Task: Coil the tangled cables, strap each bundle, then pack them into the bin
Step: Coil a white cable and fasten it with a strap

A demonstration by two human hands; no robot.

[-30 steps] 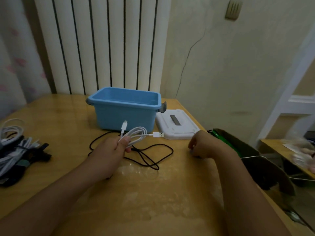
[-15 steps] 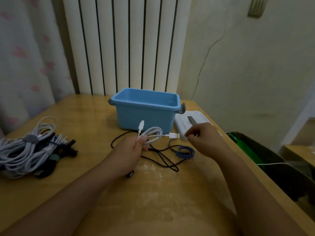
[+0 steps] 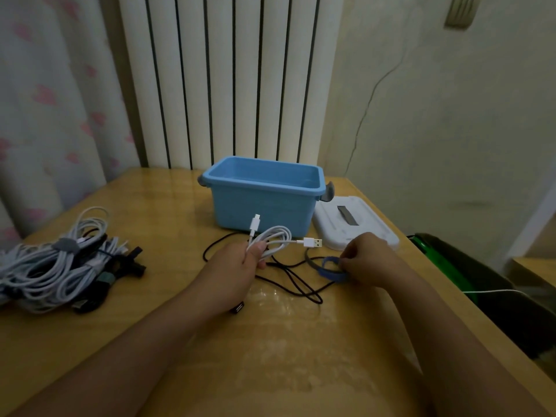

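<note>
White coiled cable [image 3: 275,240] in left hand [image 3: 233,267] | right hand [image 3: 368,257] pinches blue strap [image 3: 331,270]

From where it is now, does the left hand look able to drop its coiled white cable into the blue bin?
Probably yes. The left hand grips the coiled white cable just in front of the blue bin, whose top is open, with nothing between them. The cable has no strap on it yet, though.

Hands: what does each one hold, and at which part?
The left hand grips the coiled white USB cable around the coil's near end, both plugs sticking out. The right hand pinches the blue strap at its right end.
</note>
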